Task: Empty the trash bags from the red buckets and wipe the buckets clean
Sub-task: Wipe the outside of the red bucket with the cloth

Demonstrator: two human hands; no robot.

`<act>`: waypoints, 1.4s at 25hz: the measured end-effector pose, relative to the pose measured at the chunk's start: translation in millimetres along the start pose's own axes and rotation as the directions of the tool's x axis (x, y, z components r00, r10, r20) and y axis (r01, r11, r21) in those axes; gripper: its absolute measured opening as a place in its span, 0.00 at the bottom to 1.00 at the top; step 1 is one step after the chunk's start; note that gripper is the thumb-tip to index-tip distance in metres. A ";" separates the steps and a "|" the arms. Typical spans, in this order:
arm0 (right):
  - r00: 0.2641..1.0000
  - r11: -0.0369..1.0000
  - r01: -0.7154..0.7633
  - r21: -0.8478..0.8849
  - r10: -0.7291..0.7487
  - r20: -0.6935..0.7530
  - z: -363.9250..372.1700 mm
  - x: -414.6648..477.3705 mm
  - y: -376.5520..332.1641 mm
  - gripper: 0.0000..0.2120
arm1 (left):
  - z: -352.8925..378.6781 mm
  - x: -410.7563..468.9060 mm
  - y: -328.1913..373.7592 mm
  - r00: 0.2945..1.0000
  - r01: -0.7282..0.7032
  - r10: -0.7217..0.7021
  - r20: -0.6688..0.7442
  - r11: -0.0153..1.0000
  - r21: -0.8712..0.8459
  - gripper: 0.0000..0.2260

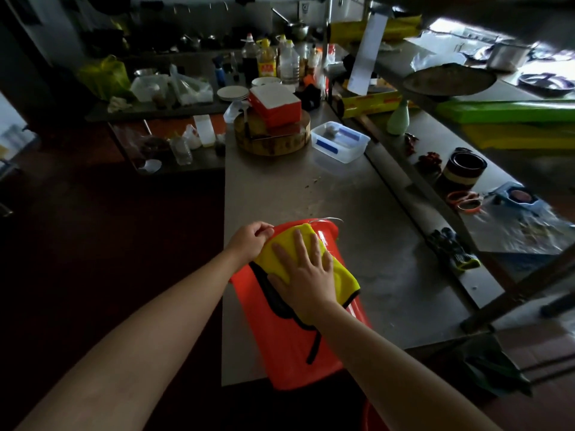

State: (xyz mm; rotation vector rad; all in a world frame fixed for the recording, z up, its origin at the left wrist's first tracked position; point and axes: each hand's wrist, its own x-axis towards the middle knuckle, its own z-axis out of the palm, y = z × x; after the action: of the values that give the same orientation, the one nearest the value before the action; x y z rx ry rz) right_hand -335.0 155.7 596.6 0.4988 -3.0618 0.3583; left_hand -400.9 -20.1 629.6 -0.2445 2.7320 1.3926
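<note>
A red bucket (280, 334) lies on its side on the steel table (311, 188), its rim pointing away from me and its base hanging over the table's near edge. A yellow cloth (342, 275) is spread over its upper side. My right hand (303, 272) presses flat on the cloth with fingers straight. My left hand (250, 241) grips the bucket's rim at the left, by the thin wire handle. Part of a second red bucket (373, 418) shows below the table at the bottom edge.
A clear plastic box (340, 141), a round wooden chopping block (273, 138) with a red-and-white box on it, and bottles stand at the table's far end. Black and yellow gloves (452, 250) lie to the right. A shelf frame runs along the right side.
</note>
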 end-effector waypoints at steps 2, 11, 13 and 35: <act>1.000 1.000 0.020 -0.015 -0.020 0.014 4.5 5.9 -4.8 0.32 | -10.6 6.6 -0.2 0.997 0.038 -0.040 0.059 0.999 0.033 0.08; 0.999 0.999 0.040 0.005 -0.040 0.037 8.9 17.5 -1.0 0.33 | 4.0 30.4 18.2 0.990 -0.107 0.071 0.126 0.946 0.305 0.17; 0.999 0.999 0.033 0.039 -0.034 0.038 6.3 20.3 17.4 0.33 | 8.1 34.7 14.7 0.997 -0.064 0.055 0.045 0.971 0.229 0.14; 0.972 0.957 0.234 -0.172 -0.228 0.053 29.1 24.5 -12.0 0.30 | -5.4 44.9 -0.4 0.997 -0.033 0.021 0.074 0.987 0.156 0.16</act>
State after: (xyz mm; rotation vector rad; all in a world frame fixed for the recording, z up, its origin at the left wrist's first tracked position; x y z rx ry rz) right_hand -354.0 130.5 572.3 0.8480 -2.9811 0.0695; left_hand -445.0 -29.8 626.6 -0.1452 2.7761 1.1595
